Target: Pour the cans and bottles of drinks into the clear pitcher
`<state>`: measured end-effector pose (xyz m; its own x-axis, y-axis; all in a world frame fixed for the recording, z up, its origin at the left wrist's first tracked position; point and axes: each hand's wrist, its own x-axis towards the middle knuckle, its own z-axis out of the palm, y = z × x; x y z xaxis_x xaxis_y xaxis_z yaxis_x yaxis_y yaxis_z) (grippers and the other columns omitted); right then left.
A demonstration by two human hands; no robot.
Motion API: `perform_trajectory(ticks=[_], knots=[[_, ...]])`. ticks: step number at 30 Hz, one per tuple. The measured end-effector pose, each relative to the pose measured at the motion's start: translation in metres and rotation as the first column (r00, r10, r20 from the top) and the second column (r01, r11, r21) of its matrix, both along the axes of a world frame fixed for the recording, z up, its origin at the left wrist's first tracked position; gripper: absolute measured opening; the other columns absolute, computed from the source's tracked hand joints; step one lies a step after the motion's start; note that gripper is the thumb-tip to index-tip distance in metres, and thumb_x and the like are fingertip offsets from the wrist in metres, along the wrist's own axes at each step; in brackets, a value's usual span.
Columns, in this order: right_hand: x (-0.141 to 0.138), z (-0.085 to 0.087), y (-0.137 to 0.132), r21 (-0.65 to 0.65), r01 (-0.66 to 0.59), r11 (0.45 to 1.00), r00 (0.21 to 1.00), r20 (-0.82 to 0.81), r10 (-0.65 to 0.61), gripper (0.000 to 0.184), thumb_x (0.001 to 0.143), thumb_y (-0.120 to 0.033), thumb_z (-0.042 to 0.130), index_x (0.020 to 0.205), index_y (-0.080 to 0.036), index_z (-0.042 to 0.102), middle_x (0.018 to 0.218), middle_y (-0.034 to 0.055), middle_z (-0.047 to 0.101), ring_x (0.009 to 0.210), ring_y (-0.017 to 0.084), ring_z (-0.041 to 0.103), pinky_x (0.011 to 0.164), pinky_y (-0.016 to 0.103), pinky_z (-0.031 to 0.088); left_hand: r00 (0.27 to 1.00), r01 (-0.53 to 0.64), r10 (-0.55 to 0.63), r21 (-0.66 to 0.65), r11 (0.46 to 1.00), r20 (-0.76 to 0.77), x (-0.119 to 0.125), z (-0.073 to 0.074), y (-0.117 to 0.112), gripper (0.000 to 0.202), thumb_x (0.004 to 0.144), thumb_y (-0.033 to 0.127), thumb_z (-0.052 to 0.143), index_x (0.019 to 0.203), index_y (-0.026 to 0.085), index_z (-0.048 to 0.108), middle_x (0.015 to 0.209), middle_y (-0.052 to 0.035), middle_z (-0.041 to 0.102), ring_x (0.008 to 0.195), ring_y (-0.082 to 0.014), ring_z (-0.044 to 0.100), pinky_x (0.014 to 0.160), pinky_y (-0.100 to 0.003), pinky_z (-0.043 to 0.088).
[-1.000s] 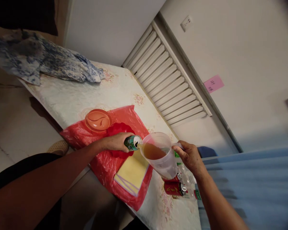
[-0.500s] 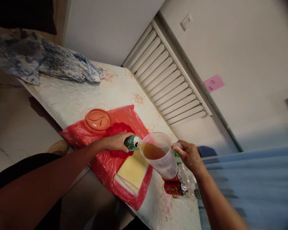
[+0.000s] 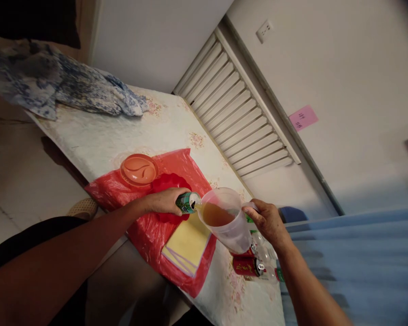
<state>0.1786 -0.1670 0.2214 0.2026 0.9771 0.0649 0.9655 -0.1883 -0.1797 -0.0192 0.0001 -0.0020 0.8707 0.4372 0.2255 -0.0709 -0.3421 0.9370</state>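
My left hand is wrapped round a green drink can, tipped so its mouth touches the rim of a clear plastic jug. Brown liquid fills part of the jug. My right hand grips the jug's handle and holds it tilted above the table. Beneath the jug lie a red can and some clear bottles, partly hidden.
A red plastic bag lies on the flowered tablecloth with an orange lid and yellow sheets on it. A blue patterned cloth is heaped at the far end. A slatted radiator cover lines the wall.
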Motion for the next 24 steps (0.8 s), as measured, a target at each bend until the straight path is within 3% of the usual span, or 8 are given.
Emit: perform_trajectory(ticks=[24], knots=[[0.0010,-0.0028,0.0019,0.015,-0.003,1.000,1.000,-0.001,0.003,0.060,0.079,-0.075,0.052,0.056,-0.020,0.047,0.050,-0.0031,0.040,0.052,0.012,0.036,0.048,0.024,0.029,1.000,0.001,-0.001,0.010,1.000,-0.002,0.0026,-0.0043,0.0008,0.061,0.061,0.021,0.076,0.119,0.025,0.059,0.120,-0.0031,0.067,0.108,-0.0239,0.062,0.090,-0.032,0.047]])
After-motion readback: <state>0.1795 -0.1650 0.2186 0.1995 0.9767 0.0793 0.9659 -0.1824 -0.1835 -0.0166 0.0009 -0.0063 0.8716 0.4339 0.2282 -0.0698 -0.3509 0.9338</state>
